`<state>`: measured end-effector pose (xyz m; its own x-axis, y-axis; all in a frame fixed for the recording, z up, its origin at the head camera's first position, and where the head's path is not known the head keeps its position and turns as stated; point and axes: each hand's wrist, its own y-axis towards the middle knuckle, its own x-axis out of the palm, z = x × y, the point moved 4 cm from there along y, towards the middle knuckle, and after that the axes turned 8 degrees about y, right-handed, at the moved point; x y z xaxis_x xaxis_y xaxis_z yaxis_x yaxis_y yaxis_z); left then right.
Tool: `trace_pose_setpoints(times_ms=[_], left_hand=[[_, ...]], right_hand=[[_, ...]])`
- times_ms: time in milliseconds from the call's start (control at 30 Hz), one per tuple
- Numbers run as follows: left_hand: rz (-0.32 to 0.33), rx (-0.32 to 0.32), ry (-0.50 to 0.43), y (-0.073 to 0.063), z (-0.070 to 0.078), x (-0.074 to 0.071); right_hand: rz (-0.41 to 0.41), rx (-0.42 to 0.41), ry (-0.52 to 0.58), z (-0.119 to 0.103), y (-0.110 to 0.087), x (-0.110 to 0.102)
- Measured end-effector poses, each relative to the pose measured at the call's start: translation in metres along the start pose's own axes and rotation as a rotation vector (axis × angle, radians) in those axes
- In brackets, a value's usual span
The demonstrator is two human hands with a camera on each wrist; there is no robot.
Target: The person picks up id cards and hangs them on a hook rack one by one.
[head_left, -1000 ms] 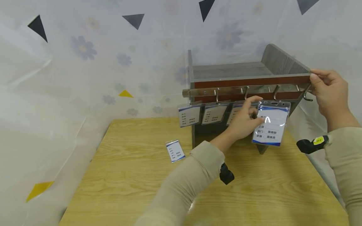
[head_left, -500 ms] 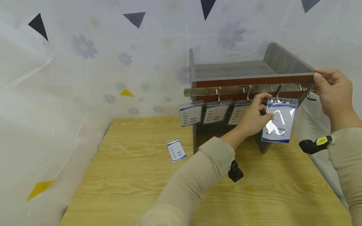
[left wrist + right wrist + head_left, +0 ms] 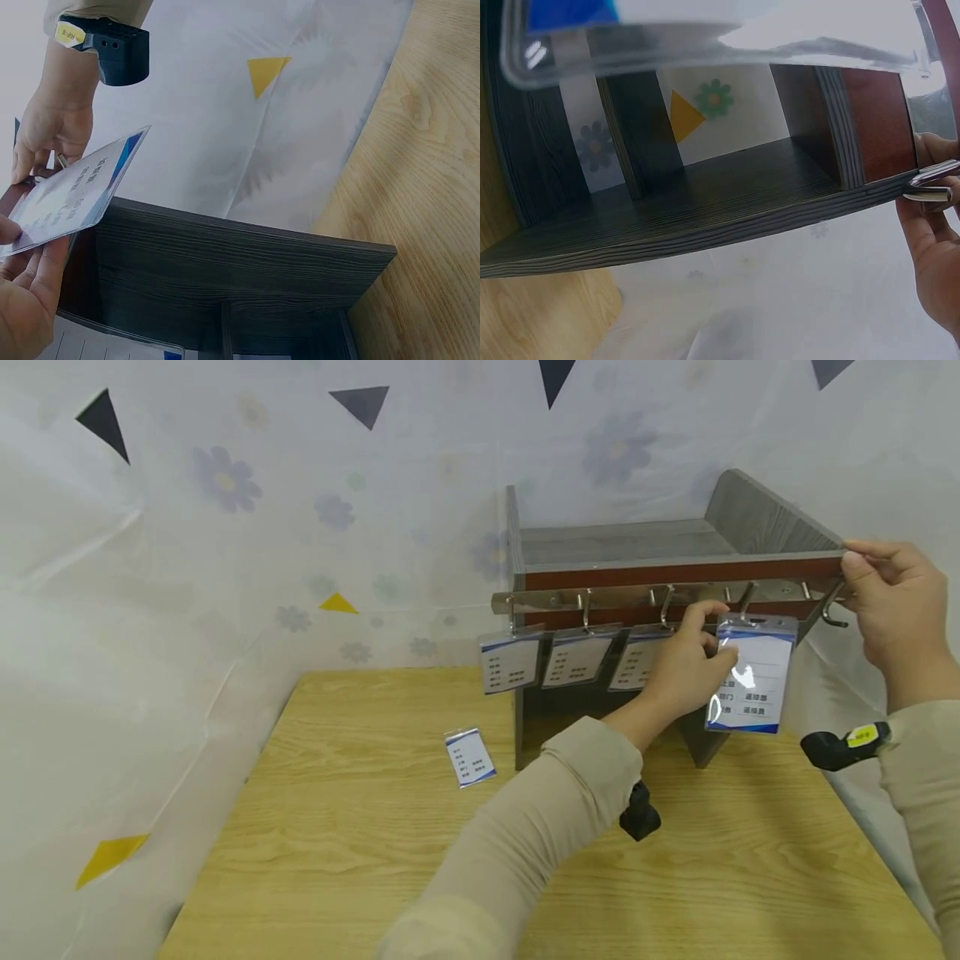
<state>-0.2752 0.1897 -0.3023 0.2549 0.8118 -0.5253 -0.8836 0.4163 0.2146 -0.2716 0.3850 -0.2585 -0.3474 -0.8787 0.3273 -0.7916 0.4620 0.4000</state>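
Note:
In the head view my left hand (image 3: 690,668) pinches a clear-sleeved name badge (image 3: 768,672) by its left edge. The badge's top edge lies at the fourth hook (image 3: 747,597) of a metal hook rail (image 3: 622,600); whether the hook passes through its slot I cannot tell. The left wrist view shows this badge (image 3: 71,191) tilted, thumb on its face, fingers behind. My right hand (image 3: 903,602) grips the right front corner of the grey wooden shelf (image 3: 622,543), beside the last hook (image 3: 834,610). Three badges hang from the hooks further left, one of them a badge (image 3: 510,664) at the end.
Another badge (image 3: 470,757) lies flat on the wooden table (image 3: 337,843), left of the shelf. Behind stands a pale flowered sheet (image 3: 420,485) with dark and yellow triangles. A dark wooden side panel (image 3: 240,240) shows beneath the held badge.
My left hand has moved right and slightly up with the badge, bringing its top edge to the fourth hook. My right hand keeps its grip on the shelf corner. The view has shifted slightly.

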Motion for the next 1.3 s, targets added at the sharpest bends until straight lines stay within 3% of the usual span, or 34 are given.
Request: trace_pose_setpoints(times_ms=[233,467,667,833,1067,1300], left_hand=[[0.016,0.006,0.051,-0.001,0.003,0.000],[0.005,0.024,0.031,-0.001,0.008,0.000],[-0.010,0.067,0.061,-0.001,0.008,0.001],[-0.040,0.058,0.079,-0.001,0.008,0.004],[-0.014,0.049,0.114,0.004,0.009,0.005],[0.037,0.021,0.159,0.007,0.012,0.006]], right_hand=[[0.001,0.008,-0.047,0.000,-0.001,0.000],[0.010,0.015,-0.146,0.000,0.000,-0.001],[0.013,0.024,-0.127,0.003,0.000,-0.002],[0.005,0.018,-0.120,0.002,0.000,-0.001],[-0.002,0.008,-0.082,0.001,0.001,0.000],[0.038,0.036,-0.303,0.002,0.000,-0.002]])
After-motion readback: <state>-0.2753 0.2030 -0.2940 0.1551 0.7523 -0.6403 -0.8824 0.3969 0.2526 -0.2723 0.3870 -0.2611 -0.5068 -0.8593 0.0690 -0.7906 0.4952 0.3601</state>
